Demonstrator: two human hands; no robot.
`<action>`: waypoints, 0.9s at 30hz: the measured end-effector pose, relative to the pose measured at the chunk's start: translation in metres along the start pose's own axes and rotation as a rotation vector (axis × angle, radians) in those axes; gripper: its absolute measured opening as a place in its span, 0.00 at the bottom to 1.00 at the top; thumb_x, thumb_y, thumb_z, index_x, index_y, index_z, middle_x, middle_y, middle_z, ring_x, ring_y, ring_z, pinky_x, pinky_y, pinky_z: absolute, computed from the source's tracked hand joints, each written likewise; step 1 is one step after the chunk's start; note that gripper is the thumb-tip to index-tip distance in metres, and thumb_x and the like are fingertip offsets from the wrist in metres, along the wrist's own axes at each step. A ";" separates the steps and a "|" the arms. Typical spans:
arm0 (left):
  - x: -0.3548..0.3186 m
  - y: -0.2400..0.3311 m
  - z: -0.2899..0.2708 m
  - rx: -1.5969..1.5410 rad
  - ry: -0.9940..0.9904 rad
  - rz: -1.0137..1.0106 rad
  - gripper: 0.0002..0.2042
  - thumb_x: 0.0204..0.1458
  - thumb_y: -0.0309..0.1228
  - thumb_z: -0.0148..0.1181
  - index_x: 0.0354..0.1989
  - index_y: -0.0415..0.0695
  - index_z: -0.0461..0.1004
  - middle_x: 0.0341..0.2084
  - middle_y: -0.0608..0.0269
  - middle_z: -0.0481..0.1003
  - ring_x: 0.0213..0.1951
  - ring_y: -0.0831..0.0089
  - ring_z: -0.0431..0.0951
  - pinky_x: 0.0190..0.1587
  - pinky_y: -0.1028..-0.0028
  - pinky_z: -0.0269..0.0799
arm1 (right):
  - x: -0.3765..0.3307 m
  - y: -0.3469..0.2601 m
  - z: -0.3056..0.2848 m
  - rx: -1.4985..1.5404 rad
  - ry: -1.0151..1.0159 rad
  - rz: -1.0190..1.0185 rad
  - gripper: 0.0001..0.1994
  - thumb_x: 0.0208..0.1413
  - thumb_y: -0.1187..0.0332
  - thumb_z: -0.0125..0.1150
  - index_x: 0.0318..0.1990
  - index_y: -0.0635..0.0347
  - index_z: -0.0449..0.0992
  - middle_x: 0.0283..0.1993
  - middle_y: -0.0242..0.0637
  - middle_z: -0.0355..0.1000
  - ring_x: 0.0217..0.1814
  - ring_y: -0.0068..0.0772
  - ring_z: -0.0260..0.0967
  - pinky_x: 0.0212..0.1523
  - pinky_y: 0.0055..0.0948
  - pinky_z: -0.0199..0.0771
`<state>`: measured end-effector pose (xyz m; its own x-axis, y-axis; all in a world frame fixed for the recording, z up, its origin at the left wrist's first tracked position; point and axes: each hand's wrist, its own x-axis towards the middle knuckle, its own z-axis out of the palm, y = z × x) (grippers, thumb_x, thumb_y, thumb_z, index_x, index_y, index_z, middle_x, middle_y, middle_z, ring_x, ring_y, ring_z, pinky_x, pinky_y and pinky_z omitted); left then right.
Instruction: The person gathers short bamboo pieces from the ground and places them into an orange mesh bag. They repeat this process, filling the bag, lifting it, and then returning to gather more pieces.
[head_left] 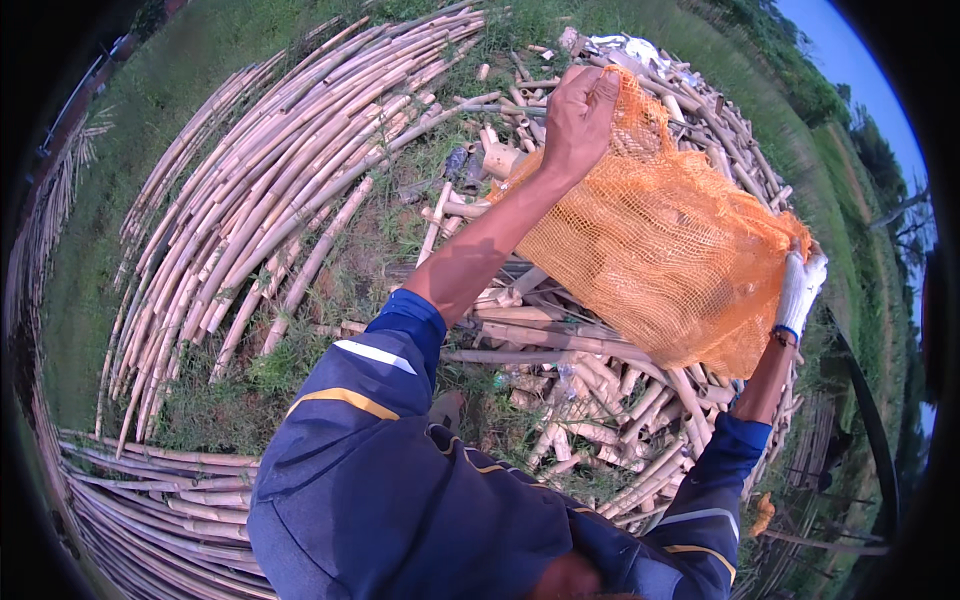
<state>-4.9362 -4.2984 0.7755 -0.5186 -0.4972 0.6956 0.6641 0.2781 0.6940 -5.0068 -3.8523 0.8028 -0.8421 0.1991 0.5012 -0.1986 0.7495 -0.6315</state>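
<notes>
Gripping an orange mesh sack (650, 240) with left hand (582, 118) and gloved right hand (802, 285), I can't clearly see inside.

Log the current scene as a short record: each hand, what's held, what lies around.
Left hand: bare, raised, closed on the mesh's upper-left corner
Right hand: gloved in white, gripping the mesh's right edge
Held: orange mesh, spread between both hands, creased
Beyond and below mesh: heap of short cut bamboo pieces, partly hidden by it
Left side: long bamboo poles lying on grass
Lower left: more poles
</notes>
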 end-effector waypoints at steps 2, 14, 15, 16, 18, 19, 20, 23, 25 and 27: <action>0.025 -0.011 0.002 -0.170 0.043 -0.088 0.20 0.74 0.45 0.51 0.40 0.40 0.80 0.24 0.68 0.73 0.29 0.76 0.72 0.38 0.68 0.72 | -0.024 -0.037 0.001 -0.178 0.108 -0.177 0.24 0.66 0.63 0.67 0.65 0.64 0.71 0.56 0.51 0.74 0.56 0.43 0.75 0.54 0.38 0.78; -0.092 -0.037 -0.056 -0.357 -0.205 -0.602 0.18 0.76 0.42 0.48 0.40 0.43 0.79 0.32 0.71 0.77 0.31 0.84 0.72 0.37 0.78 0.71 | -0.733 0.230 -0.008 -0.384 -0.604 1.434 0.19 0.69 0.54 0.61 0.57 0.60 0.74 0.48 0.35 0.75 0.44 0.35 0.74 0.47 0.34 0.77; -0.120 -0.036 -0.065 -0.397 -0.252 -0.739 0.19 0.76 0.43 0.48 0.40 0.43 0.79 0.33 0.71 0.77 0.32 0.85 0.72 0.38 0.78 0.71 | -0.769 0.220 -0.026 -0.405 -0.629 1.541 0.20 0.69 0.54 0.62 0.56 0.60 0.75 0.47 0.35 0.75 0.44 0.35 0.74 0.47 0.34 0.77; -0.149 -0.023 -0.073 -0.473 -0.332 -0.755 0.19 0.76 0.43 0.47 0.41 0.43 0.78 0.35 0.71 0.77 0.36 0.85 0.73 0.43 0.77 0.71 | -0.783 0.206 -0.046 -0.418 -0.616 1.617 0.20 0.69 0.53 0.62 0.56 0.59 0.75 0.46 0.35 0.75 0.44 0.34 0.74 0.46 0.34 0.77; -0.212 -0.003 -0.080 -0.291 -0.488 -0.930 0.18 0.77 0.42 0.45 0.42 0.43 0.77 0.28 0.71 0.73 0.32 0.82 0.70 0.39 0.78 0.68 | -0.795 0.190 -0.061 -0.390 -0.575 1.656 0.20 0.68 0.52 0.63 0.55 0.59 0.75 0.44 0.35 0.75 0.43 0.34 0.74 0.46 0.34 0.77; -0.237 0.014 -0.083 -0.278 -0.581 -0.959 0.18 0.77 0.41 0.44 0.43 0.42 0.77 0.31 0.71 0.74 0.34 0.83 0.71 0.41 0.78 0.68 | -0.794 0.186 -0.060 -0.368 -0.557 1.644 0.21 0.68 0.51 0.63 0.54 0.59 0.75 0.43 0.34 0.75 0.43 0.34 0.74 0.46 0.34 0.77; -0.256 0.027 -0.084 -0.270 -0.674 -0.988 0.19 0.77 0.41 0.44 0.43 0.42 0.78 0.33 0.71 0.75 0.36 0.83 0.71 0.42 0.78 0.68 | -0.789 0.184 -0.056 -0.346 -0.523 1.609 0.21 0.68 0.50 0.63 0.54 0.59 0.75 0.42 0.34 0.74 0.43 0.34 0.74 0.46 0.33 0.77; -0.278 0.055 -0.078 -0.364 -0.804 -0.978 0.19 0.78 0.40 0.44 0.42 0.40 0.77 0.35 0.71 0.76 0.39 0.82 0.72 0.46 0.76 0.69 | -0.743 0.186 -0.019 -0.223 -0.407 1.386 0.22 0.67 0.49 0.64 0.53 0.58 0.76 0.40 0.34 0.74 0.42 0.34 0.74 0.45 0.33 0.77; -0.261 0.080 -0.064 -0.467 -0.892 -0.948 0.19 0.78 0.40 0.44 0.42 0.39 0.77 0.35 0.70 0.76 0.40 0.82 0.73 0.47 0.75 0.70 | -0.706 0.202 0.020 0.017 -0.279 1.231 0.22 0.66 0.47 0.65 0.52 0.58 0.76 0.38 0.33 0.74 0.42 0.33 0.74 0.45 0.33 0.76; -0.236 0.084 -0.082 -0.417 -0.929 -0.902 0.18 0.77 0.39 0.45 0.43 0.39 0.77 0.33 0.69 0.77 0.38 0.81 0.74 0.45 0.73 0.71 | -0.605 0.137 0.091 0.550 -0.323 1.244 0.27 0.65 0.42 0.64 0.54 0.57 0.75 0.43 0.33 0.73 0.46 0.32 0.73 0.44 0.33 0.75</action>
<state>-4.7142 -4.2248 0.6549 -0.9138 0.4059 0.0164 -0.0696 -0.1961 0.9781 -4.5705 -3.9278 0.3592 -0.6711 0.3340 -0.6619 0.6498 -0.1649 -0.7420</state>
